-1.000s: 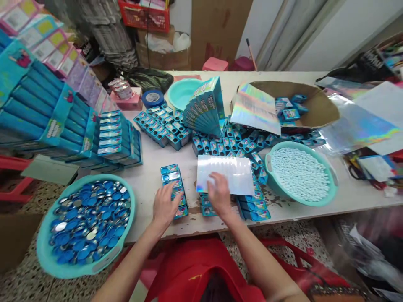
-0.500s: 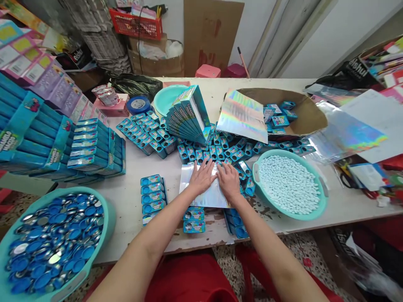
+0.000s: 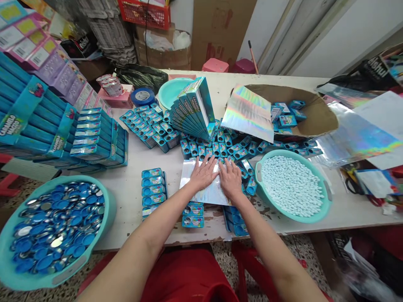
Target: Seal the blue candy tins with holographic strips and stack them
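My left hand point(image 3: 202, 173) and my right hand point(image 3: 231, 179) lie flat, side by side, fingers stretched out, on a shiny holographic sheet point(image 3: 208, 194). The sheet rests on top of small blue tins point(image 3: 192, 215) lined up near the table's front edge. A separate column of blue tins point(image 3: 152, 188) stands just left of the sheet. Beyond my fingertips lies a heap of small open blue boxes point(image 3: 220, 147).
A teal basin of pale blue candies point(image 3: 291, 184) sits at the right, a teal basin of blue round lids point(image 3: 53, 224) at the lower left. Stacked blue boxes point(image 3: 99, 136), fanned cartons point(image 3: 193, 109), a cardboard box point(image 3: 315, 109), holographic sheets point(image 3: 250, 112) and blue tape point(image 3: 142, 96) crowd the table.
My left hand left the column of tins and joined the right on the holographic sheet; both hands slid forward to its far edge. Since half a second ago they have barely moved.
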`<act>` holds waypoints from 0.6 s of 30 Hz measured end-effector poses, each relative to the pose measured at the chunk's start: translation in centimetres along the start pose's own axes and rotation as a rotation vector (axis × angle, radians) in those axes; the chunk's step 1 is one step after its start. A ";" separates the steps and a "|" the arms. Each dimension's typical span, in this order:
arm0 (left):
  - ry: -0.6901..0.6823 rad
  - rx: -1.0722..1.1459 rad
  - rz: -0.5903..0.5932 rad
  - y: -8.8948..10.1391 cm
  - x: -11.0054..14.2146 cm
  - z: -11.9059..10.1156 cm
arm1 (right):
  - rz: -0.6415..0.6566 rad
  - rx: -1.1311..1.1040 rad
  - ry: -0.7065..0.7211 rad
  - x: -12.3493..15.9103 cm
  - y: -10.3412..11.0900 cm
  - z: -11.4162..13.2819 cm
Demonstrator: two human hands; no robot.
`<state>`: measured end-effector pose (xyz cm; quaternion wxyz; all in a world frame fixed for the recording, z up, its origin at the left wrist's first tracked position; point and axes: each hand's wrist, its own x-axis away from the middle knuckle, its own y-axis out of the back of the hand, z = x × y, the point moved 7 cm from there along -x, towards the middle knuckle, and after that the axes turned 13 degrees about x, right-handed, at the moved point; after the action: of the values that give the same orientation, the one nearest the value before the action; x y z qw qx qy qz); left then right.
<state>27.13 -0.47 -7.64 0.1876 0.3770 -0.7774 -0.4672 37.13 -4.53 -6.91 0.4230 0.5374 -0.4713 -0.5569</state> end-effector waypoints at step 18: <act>0.020 0.048 0.008 -0.4 -0.1 0.1 | -0.177 -0.331 -0.067 0.7 6.3 -3.4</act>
<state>27.30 -0.45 -8.00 0.1880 0.3829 -0.7879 -0.4441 40.28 -6.75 -0.79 0.4390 0.4809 -0.3382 -0.6795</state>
